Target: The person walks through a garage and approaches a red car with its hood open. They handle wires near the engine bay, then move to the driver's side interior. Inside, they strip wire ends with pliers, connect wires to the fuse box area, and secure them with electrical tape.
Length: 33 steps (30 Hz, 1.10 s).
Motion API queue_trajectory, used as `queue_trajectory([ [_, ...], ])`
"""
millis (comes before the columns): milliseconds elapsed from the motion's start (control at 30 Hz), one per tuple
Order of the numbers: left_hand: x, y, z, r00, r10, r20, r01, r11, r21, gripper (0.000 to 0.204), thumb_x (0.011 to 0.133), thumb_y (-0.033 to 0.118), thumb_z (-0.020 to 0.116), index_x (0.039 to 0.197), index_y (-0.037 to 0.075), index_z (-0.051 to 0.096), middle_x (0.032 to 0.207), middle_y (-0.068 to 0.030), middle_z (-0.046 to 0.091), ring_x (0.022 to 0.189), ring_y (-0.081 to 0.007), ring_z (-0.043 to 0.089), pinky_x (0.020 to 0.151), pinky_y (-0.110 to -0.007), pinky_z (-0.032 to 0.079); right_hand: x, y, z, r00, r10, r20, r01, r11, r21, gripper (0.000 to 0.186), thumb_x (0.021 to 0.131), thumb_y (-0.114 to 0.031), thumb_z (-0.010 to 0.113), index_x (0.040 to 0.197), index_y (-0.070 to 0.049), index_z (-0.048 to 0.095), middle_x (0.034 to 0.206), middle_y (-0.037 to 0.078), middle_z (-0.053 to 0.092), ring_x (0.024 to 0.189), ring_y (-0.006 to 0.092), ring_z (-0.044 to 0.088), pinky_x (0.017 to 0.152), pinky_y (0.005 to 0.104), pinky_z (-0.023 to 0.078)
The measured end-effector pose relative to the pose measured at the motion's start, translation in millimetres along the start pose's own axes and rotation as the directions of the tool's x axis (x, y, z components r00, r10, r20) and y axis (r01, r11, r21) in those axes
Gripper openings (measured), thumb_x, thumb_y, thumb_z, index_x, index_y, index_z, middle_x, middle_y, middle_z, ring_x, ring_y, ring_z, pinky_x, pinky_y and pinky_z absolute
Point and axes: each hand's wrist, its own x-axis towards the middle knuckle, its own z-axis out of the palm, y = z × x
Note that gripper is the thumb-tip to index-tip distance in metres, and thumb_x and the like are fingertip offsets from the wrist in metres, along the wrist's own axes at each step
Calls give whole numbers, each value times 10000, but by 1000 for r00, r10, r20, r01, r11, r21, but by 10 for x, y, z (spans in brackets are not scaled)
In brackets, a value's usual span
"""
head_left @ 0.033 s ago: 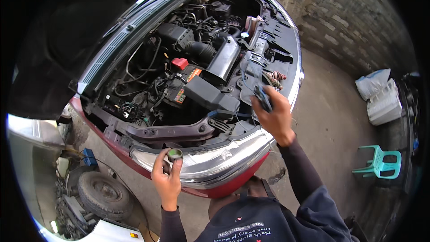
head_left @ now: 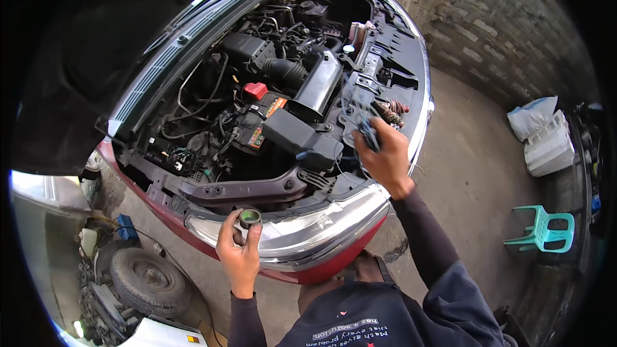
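Bare grey concrete floor (head_left: pixel 463 135) and a rough block wall (head_left: pixel 479 32) surround a dark red car (head_left: pixel 360 239) with an open engine bay (head_left: pixel 241 190), its long, clear plastic headlight (head_left: pixel 315 225) curving across the near edge. Over the left part of that headlight, the left hand (head_left: pixel 238 263) holds a small, round, dark-rimmed cap with a green inside (head_left: pixel 250 219); thumb and fingers are nearly closed, pinching its rim, probably to steady it with the hollow side turned up in plain sight. Beyond the headlight's right end, the right hand (head_left: pixel 389 157) has its fingers curled around a dark, narrow object (head_left: pixel 367 133), too blurred to identify; the grip seems meant to keep it raised over the bay, though whether its far tip touches anything I cannot tell. Further in from the headlight sits a black rectangular battery with an orange label (head_left: pixel 249 132), with a bright red plastic terminal cover (head_left: pixel 255 90) at its far side. A bulky black plastic duct (head_left: pixel 299 138) lies between battery and right hand, filling the straight path across. Well to the headlight's right are a turquoise plastic chair (head_left: pixel 543 230) and white sacks (head_left: pixel 547 144); to its left, a worn black tyre (head_left: pixel 151 281) lies near a small blue box (head_left: pixel 126 227).
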Motion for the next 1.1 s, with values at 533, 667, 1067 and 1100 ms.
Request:
queue_trajectory([
  [533,66,-497,567,975,106,-198,-54,966,251,549,843,324,864,1267,40,662,822,-10,506,656,-154,385,598,-310,357,530,1342,1349,947,247,205,-173,931,-322,654,852,-543,769,1058,45,569,1115,239,631,1098,422,608,932,485,494],
  [667,69,-450,597,975,83,-207,-32,971,237,544,864,315,844,1277,12,663,805,-10,478,672,-151,363,622,-300,337,525,1435,1265,941,202,270,-152,968,-198,756,835,-560,798,1186,72,579,1150,243,622,1123,416,592,965,475,481],
  [1067,85,-485,616,970,92,-224,-43,976,216,478,906,300,812,1257,6,674,828,23,515,660,-112,339,595,-277,304,427,1625,566,960,86,265,-112,990,87,641,851,-246,804,1397,-3,570,1299,218,621,1208,378,626,1041,423,489],
  [1100,99,-469,622,967,83,-239,-40,983,181,471,908,299,813,1254,8,677,829,22,524,652,-112,343,587,-279,306,405,1645,508,952,144,272,-193,967,164,576,865,-182,773,1379,-7,584,1278,200,641,1174,348,649,1009,407,510],
])
